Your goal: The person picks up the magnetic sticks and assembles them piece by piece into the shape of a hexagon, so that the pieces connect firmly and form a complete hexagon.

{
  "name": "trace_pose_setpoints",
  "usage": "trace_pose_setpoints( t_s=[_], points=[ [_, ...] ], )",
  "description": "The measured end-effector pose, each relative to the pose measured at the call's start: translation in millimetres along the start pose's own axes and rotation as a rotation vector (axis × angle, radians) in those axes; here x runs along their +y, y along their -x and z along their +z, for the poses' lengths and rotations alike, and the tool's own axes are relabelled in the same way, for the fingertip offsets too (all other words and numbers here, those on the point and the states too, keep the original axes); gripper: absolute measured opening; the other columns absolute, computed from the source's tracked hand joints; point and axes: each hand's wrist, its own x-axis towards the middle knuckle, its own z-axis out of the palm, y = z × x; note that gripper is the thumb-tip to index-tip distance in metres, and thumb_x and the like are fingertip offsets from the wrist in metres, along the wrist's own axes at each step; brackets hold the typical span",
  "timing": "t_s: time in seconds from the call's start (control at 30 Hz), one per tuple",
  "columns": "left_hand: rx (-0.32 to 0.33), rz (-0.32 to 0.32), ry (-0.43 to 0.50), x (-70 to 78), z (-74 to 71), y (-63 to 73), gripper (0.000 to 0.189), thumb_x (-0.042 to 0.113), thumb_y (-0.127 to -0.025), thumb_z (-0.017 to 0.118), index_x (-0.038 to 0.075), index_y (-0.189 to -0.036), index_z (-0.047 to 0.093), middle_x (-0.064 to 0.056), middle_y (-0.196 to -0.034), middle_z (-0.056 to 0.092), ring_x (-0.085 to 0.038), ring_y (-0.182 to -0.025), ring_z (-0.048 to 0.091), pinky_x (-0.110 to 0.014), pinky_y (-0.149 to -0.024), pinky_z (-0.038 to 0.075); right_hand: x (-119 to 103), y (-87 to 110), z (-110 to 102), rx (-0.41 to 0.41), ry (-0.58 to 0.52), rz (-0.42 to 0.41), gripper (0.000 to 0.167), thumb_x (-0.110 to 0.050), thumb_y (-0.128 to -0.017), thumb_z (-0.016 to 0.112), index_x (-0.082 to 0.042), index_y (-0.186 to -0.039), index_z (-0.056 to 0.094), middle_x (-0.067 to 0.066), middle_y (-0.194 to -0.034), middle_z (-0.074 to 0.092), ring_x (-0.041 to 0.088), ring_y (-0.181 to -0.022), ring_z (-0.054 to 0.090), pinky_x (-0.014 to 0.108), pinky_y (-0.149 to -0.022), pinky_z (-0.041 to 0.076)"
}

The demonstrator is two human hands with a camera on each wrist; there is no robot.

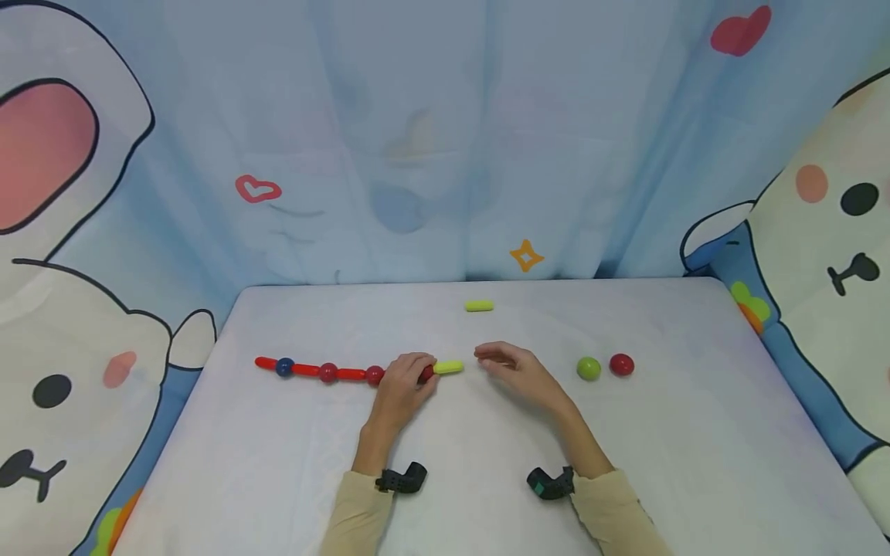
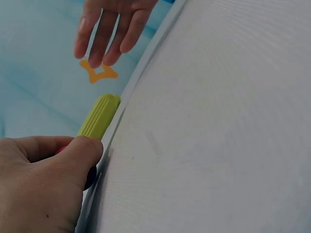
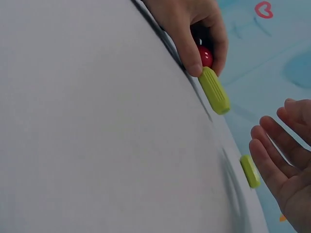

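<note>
A chain of red sticks (image 1: pixel 304 370) and balls lies across the table's left half, with a blue ball (image 1: pixel 284 367) near its far-left end and several red balls along it. My left hand (image 1: pixel 403 390) grips its right end and hides part of it. In the right wrist view, its thumb and fingers pinch around a red ball (image 3: pixel 206 56). A ridged yellow-green stick (image 3: pixel 214 90) juts out from that ball, toward my right hand (image 1: pixel 518 374). That hand hovers a short way to the right, fingers loosely extended, holding nothing.
A loose yellow-green stick (image 1: pixel 479 306) lies near the table's back edge. Right of my right hand sit a green ball (image 1: pixel 589 368) and a red ball (image 1: pixel 622 364), side by side. Behind the white table (image 1: pixel 695 463) hangs a light-blue printed curtain (image 1: pixel 417 116).
</note>
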Motion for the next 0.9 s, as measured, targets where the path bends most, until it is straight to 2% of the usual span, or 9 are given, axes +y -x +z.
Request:
trace_pose_setpoints(
  t_s=[0.23,0.33,0.47,0.63,0.7,0.8,0.9],
  points=[
    [0.018,0.006,0.022,0.6,0.5,0.3,0.031,0.021,-0.084,0.075,0.015,-0.114,0.068,0.002,-0.112,0.069,-0.013,-0.103,0.063,-0.027,-0.090,0.054,-0.3,17.4,-40.9,-0.016,0.022,-0.075,0.034,-0.023,-0.097,0.059,-0.009,-0.128,0.059,0.016,-0.128,0.063,0.027,-0.119,0.059,0.013,-0.093,0.048],
    [0.001,-0.007,0.026,1.6,-0.1,0.7,0.031,0.022,-0.085,0.074,0.016,-0.115,0.068,0.003,-0.113,0.068,-0.013,-0.104,0.062,-0.027,-0.091,0.054,-0.7,27.8,-63.2,-0.016,0.048,-0.094,0.037,-0.024,-0.095,0.062,-0.007,-0.128,0.058,0.018,-0.129,0.061,0.027,-0.118,0.059,0.009,-0.091,0.047],
    [-0.015,-0.018,0.030,3.0,-0.9,1.1,0.032,0.023,-0.086,0.074,0.016,-0.116,0.067,0.002,-0.114,0.068,-0.014,-0.106,0.063,-0.028,-0.092,0.053,-0.9,45.9,-92.4,-0.048,0.166,-0.113,0.042,-0.025,-0.094,0.064,-0.006,-0.130,0.057,0.017,-0.131,0.060,0.029,-0.120,0.057,0.015,-0.094,0.049],
    [-0.004,0.001,0.037,3.6,-2.4,1.2,0.030,0.021,-0.085,0.074,0.019,-0.115,0.069,0.003,-0.112,0.068,-0.013,-0.103,0.062,-0.028,-0.089,0.054,4.4,62.4,-123.5,-0.064,0.318,-0.089,0.047,-0.026,-0.092,0.066,-0.006,-0.133,0.054,0.016,-0.136,0.057,0.036,-0.123,0.054,0.043,-0.100,0.050],
    [0.003,0.011,0.044,3.5,-2.8,1.0,0.029,0.021,-0.085,0.074,0.020,-0.114,0.071,0.004,-0.110,0.068,-0.013,-0.102,0.062,-0.028,-0.086,0.054,7.9,65.9,-132.8,-0.067,0.331,-0.068,0.049,-0.024,-0.092,0.066,-0.005,-0.135,0.052,0.017,-0.138,0.054,0.040,-0.124,0.054,0.052,-0.099,0.047],
    [0.002,0.018,0.050,2.7,-2.6,0.8,0.029,0.021,-0.086,0.073,0.022,-0.115,0.071,0.005,-0.110,0.067,-0.012,-0.101,0.062,-0.028,-0.084,0.053,13.4,68.0,-141.0,-0.079,0.329,-0.043,0.050,-0.022,-0.092,0.066,-0.004,-0.136,0.050,0.019,-0.140,0.052,0.043,-0.125,0.052,0.056,-0.100,0.045],
    [0.001,0.022,0.047,2.0,-2.2,0.4,0.029,0.022,-0.087,0.072,0.022,-0.116,0.071,0.004,-0.110,0.067,-0.013,-0.101,0.062,-0.028,-0.084,0.053,18.0,67.3,-143.7,-0.092,0.319,-0.035,0.050,-0.021,-0.092,0.066,-0.003,-0.136,0.051,0.019,-0.139,0.052,0.042,-0.126,0.051,0.054,-0.100,0.045]
  ],
)
